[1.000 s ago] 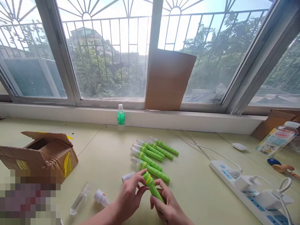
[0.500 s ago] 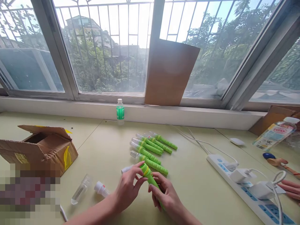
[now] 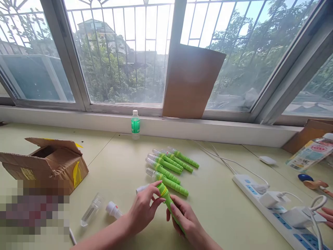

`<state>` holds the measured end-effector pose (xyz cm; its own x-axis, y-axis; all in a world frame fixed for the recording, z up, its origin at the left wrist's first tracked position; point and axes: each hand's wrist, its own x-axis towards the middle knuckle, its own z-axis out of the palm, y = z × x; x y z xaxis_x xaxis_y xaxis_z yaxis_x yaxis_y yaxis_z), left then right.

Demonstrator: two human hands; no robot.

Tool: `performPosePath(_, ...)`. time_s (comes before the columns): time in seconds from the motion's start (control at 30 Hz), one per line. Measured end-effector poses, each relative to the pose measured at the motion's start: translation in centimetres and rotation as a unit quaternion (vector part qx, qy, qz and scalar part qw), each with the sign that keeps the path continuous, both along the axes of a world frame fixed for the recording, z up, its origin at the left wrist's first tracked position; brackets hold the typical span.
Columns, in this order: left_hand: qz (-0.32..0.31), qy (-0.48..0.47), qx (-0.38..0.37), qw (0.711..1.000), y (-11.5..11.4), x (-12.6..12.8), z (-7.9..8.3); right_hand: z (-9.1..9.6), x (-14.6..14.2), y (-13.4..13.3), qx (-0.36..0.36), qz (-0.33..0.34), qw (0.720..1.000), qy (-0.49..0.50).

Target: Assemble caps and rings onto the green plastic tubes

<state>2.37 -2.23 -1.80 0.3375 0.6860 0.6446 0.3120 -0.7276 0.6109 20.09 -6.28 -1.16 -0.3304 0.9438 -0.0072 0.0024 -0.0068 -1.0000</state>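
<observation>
Between my two hands is a green plastic handle (image 3: 169, 205) with a ribbed, threaded end and a yellow ring. My left hand (image 3: 144, 205) pinches that threaded end with thumb and fingertips. Lower down, my right hand (image 3: 186, 217) is wrapped round the green shaft. Just beyond lie several similar green handles (image 3: 173, 183) with clear caps (image 3: 151, 172), side by side. A white cap (image 3: 142, 188) shows partly behind my left fingers. Left of my wrist lie a clear tube with a white cap (image 3: 112, 208) and a clear tube holding thin metal pieces (image 3: 91, 210).
An opened cardboard box (image 3: 59, 168) stands at left. A white power strip (image 3: 267, 205) with plugs and cables runs along the right. A small bottle (image 3: 135, 125) stands by the windowsill; a larger bottle (image 3: 309, 152) is far right. Another person's hand (image 3: 328, 217) shows at the right edge.
The view has shifted slightly, so most things appear a little further right. Both hands keep hold of the green handle; my right thumb and fingers have shifted a little on its shaft.
</observation>
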Motion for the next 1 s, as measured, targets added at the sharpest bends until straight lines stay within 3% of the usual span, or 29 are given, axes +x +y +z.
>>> performPosePath(0.33, -0.018, -0.014, 0.011, 1.000, -0.2, 0.0, 0.2, -0.2, 0.1, -0.2, -0.029, -0.021, 0.999, 0.009)
performPosePath(0.57, -0.037, 0.016, -0.013, 0.999, -0.1, -0.3, 0.3, -0.5, 0.1, 0.0, -0.001, -0.054, 0.998, 0.021)
performPosePath(1.0, -0.030, 0.006, 0.034, 0.999, 0.1, -0.3, 0.0, 0.6, 0.3, -0.2, 0.003, -0.004, 1.000, 0.010)
